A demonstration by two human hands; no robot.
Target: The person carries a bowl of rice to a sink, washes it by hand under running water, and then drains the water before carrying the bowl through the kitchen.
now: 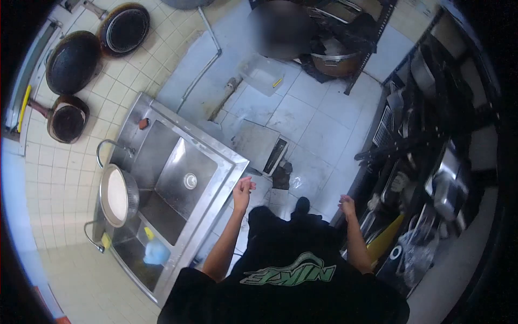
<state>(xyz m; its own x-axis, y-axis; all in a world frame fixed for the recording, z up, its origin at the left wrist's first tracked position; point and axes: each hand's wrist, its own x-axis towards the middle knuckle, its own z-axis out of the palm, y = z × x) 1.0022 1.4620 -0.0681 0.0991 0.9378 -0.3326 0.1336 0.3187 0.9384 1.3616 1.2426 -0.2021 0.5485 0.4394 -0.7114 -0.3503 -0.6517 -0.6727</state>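
Note:
My left hand [244,192] is beside the front corner of the steel sink [235,163], with its fingers loosely bent and nothing in it. Over on the other side, my right hand [347,206] hangs near the dark shelving, also empty, its fingers slightly curled and apart. Between and beyond my hands, a flat scale-like device [256,144] rests on the tiled floor. A dark scrap [281,176] lies against its near side.
A metal bowl [116,195] sits across the sink; a blue sponge-like item [156,252] is in the near basin. Pans [74,62] hang at left. Shelves [426,129] of cookware line the right. A clear tub [262,74] and a pot [335,65] are at the back.

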